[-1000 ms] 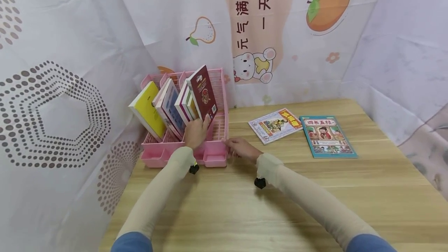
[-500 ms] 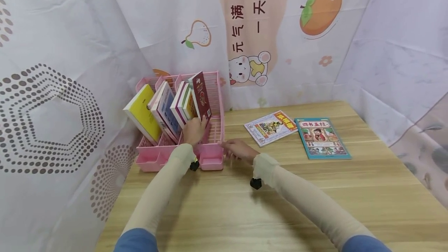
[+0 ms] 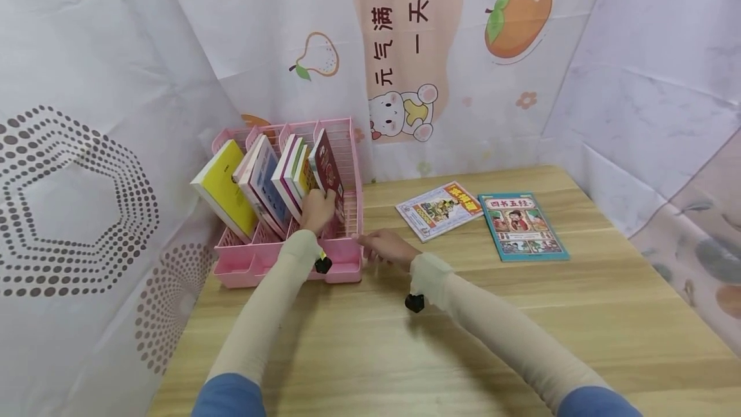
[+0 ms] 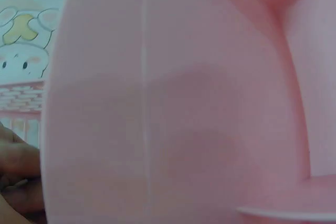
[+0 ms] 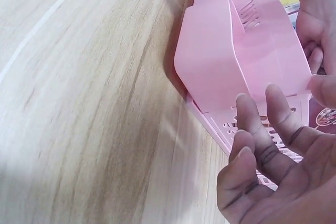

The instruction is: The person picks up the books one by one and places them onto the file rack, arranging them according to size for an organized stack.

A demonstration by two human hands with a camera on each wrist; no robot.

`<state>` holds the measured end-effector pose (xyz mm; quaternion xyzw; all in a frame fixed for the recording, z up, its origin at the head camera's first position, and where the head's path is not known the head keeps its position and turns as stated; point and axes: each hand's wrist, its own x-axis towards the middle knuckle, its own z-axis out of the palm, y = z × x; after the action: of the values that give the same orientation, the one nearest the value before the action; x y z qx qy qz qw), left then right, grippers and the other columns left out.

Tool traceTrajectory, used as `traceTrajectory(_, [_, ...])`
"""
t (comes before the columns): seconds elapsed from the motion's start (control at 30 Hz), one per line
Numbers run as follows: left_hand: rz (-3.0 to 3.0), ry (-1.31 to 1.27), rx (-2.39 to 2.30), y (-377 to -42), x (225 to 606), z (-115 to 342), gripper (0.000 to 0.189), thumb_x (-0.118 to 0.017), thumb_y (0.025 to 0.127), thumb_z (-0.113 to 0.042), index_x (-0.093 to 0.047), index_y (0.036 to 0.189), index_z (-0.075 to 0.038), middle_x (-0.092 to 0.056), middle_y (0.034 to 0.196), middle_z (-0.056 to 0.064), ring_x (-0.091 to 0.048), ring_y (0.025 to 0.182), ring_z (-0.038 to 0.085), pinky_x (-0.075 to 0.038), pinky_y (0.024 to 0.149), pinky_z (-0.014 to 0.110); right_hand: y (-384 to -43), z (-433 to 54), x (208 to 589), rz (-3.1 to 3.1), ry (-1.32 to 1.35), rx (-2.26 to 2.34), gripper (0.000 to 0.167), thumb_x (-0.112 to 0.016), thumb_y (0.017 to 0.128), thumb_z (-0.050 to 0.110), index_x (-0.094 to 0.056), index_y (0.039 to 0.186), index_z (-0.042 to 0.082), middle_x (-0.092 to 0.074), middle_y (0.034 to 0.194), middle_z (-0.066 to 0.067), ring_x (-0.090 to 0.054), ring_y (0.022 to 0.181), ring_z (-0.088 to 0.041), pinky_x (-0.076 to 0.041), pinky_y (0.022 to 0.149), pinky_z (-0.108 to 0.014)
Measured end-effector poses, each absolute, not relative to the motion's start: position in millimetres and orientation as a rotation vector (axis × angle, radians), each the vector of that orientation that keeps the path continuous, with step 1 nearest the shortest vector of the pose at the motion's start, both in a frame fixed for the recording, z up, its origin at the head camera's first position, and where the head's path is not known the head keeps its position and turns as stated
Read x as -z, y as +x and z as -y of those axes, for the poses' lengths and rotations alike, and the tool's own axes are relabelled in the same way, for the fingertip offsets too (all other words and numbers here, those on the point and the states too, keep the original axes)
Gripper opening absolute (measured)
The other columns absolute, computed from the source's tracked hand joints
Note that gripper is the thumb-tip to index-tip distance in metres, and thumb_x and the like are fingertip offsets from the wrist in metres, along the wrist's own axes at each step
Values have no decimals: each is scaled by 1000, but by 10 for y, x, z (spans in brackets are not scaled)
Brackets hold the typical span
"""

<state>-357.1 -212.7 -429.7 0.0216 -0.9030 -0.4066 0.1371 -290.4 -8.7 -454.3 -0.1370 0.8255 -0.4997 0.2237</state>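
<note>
A pink book rack (image 3: 236,255) stands at the left of the table. In its rightmost section, a maroon book (image 3: 329,166) leans with its spine side to the left. My left hand (image 3: 317,211) holds that book by its lower front, thumb on the maroon cover; its fingers (image 4: 16,171) are partly cut off in the left wrist view, where a pink wall fills most of the picture. At the rack's front right corner, my right hand (image 3: 392,248) grips the side edge between thumb and index finger, the other fingers (image 5: 239,182) loosely bent.
Left of the maroon book, several books lean in the rack, among them a yellow book (image 3: 230,176) and a blue one (image 3: 269,179). Two thin books lie flat on the wooden table (image 3: 393,352): a white-bordered one (image 3: 438,210) and a teal one (image 3: 523,227). Printed cloth hangs behind.
The maroon book has gone down deeper into the rack's right section, with my left hand lowering along with it. My right hand keeps its place at the rack's corner. The head view has shifted slightly.
</note>
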Motion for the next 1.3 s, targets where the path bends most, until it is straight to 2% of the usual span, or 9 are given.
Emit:
traceTrajectory(0.1, [2653, 25, 1179, -3559, 4277, 2112, 54, -43, 109, -21, -54, 58, -6, -54, 48, 6, -52, 40, 23, -35, 42, 33, -2895, 104, 4514, -2283, -382, 1376, 58, -49, 105, 49, -69, 102, -6, -70, 100, -26, -55, 73, -26, -40, 58, -34])
traceTrajectory(0.2, [2677, 3, 1199, -3539, 4260, 2097, 53, -43, 110, -20, -64, 66, 0, -60, 50, 9, -64, 46, 30, -39, 42, 33, -2887, 114, 4508, -2285, -383, 1377, 58, -49, 105, 49, -70, 100, -5, -70, 101, -26, -57, 76, -31, -43, 62, -40])
traceTrajectory(0.4, [2747, 67, 1063, -3521, 4269, 2114, 51, -49, 110, -25, -64, 68, 1, -57, 49, 9, -60, 46, 28, -38, 41, 32, -2871, 123, 4523, -2286, -361, 1364, 64, -50, 103, 54, -70, 102, -7, -70, 103, -25, -62, 90, -42, -48, 75, -55])
traceTrajectory(0.63, [2780, 94, 1099, -3525, 4298, 2180, 53, -59, 106, -36, -72, 72, 3, -62, 50, 12, -68, 51, 37, -41, 34, 30, -2873, 114, 4531, -2279, -350, 1365, 65, -51, 102, 56, -69, 104, -6, -70, 100, -23, -62, 85, -37, -47, 71, -51])
traceTrajectory(0.73, [2814, 129, 1126, -3513, 4290, 2188, 55, -59, 105, -41, -72, 74, 3, -66, 57, 16, -70, 57, 41, -39, 33, 29, -2883, 102, 4540, -2271, -358, 1365, 67, -52, 101, 59, -70, 105, -6, -70, 100, -22, -62, 86, -36, -48, 76, -54])
traceTrajectory(0.83, [2834, 160, 1141, -3492, 4291, 2186, 60, -56, 105, -47, -72, 75, 2, -68, 59, 15, -68, 54, 39, -39, 35, 30, -2902, 83, 4539, -2266, -369, 1362, 67, -53, 101, 59, -70, 106, -5, -70, 101, -21, -63, 91, -39, -48, 83, -59])
traceTrajectory(1.03, [2681, 100, 1128, -3418, 4341, 2118, 63, -48, 108, -49, -72, 72, -3, -63, 53, 3, -58, 46, 21, -42, 51, 36, -3009, -37, 4530, -2264, -419, 1360, 57, -57, 103, 52, -68, 110, -4, -70, 106, -19, -62, 100, -41, -51, 87, -58])
traceTrajectory(1.17, [2521, -72, 1132, -3379, 4356, 2024, 52, -49, 108, -41, -69, 78, -3, -59, 58, 4, -55, 50, 22, -44, 55, 39, -3079, -145, 4525, -2289, -418, 1421, 46, -58, 104, 45, -65, 105, -1, -68, 111, -16, -61, 107, -40, -51, 92, -56])
traceTrajectory(1.3, [2451, -178, 1096, -3364, 4390, 1926, 37, -53, 107, -37, -70, 88, -9, -62, 69, 3, -56, 60, 19, -46, 62, 35, -3125, -248, 4537, -2340, -407, 1430, 43, -60, 103, 45, -64, 107, 2, -66, 115, -15, -59, 115, -40, -50, 96, -52])
